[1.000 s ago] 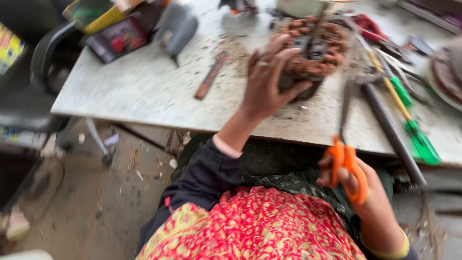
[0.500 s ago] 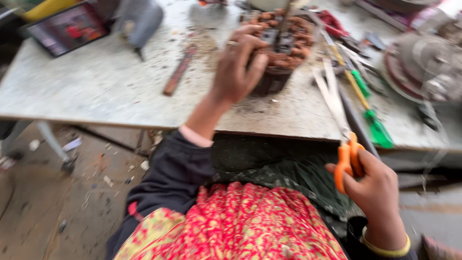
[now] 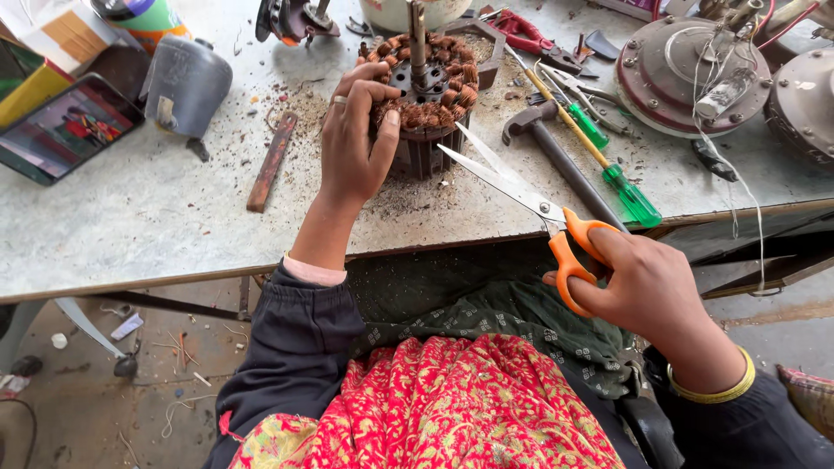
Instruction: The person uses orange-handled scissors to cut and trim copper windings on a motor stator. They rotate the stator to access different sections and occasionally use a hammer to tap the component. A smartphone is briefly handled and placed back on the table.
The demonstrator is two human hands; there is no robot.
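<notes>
Two hands: left grips stator (copper-wound); right holds scissors.

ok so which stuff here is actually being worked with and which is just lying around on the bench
In hand:
- motor stator with copper windings, gripped by the left hand
- orange-handled scissors, open, in the right hand

Lying about:
- hammer
- green screwdrivers
- red pliers
- rusty flat file
- grey canister
- phone
- round motor cover

Repair workshop: tool-strewn workbench, hammer, screwdrivers, motor housings.
</notes>
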